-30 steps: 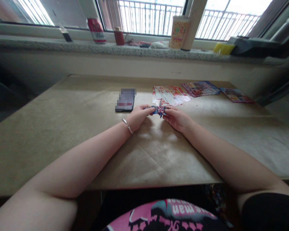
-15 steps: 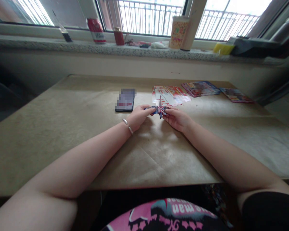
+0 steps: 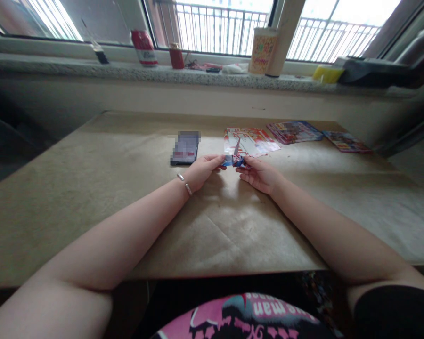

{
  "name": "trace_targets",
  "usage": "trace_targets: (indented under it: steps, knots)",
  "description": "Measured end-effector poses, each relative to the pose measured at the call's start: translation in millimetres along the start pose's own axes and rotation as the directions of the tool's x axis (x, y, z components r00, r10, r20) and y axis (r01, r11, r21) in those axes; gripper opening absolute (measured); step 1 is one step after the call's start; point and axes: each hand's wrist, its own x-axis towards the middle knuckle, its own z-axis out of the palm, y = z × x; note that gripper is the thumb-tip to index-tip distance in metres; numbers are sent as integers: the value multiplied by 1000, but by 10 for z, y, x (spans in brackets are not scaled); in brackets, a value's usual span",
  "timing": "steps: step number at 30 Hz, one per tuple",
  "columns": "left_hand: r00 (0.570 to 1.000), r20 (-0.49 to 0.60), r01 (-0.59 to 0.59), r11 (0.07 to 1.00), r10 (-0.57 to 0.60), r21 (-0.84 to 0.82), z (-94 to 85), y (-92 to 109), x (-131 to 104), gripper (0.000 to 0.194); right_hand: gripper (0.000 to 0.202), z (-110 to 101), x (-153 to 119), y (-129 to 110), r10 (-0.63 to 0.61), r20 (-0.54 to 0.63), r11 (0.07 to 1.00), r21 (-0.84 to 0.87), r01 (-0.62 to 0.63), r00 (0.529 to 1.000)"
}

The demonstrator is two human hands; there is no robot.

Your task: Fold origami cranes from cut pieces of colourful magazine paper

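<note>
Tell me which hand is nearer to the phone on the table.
Left. The left hand lies just right of the phone, close to its near corner. The right hand is farther right, beyond the folded paper that both hands pinch.

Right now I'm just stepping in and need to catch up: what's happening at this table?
A person seated at the brown paper-covered table pinches a small folded red-and-blue printed paper piece between both hands: left hand on its left end, right hand on its right. A dark phone lies just beyond the left hand, and colourful printed paper sheets lie beyond the right.
</note>
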Motion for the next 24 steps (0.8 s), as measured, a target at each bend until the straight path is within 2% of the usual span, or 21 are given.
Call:
trace_targets:
  steps: [3,6,9,15,24]
  knots:
    - [999,52,-10,1000,11,-20,4,21,-31,46,11,2,-5,-3,13,17,1000,-20,-13,1000]
    - [991,131,-20,989,40,-147,44,54,-64,46,12,13,-24,-15,11,52,1000,-20,-10,999]
    - [985,162,-14,969,55,-245,91,67,-73,42,12,26,-42,-33,22,77,999,22,-24,997]
    - [993,115,20,953,16,-302,108,48,-51,40,8,56,-41,-24,40,40,990,131,-45,998]
    - [997,39,77,979,-70,-188,140,59,-44,33,6,46,-40,2,-7,19,988,157,4,1000]
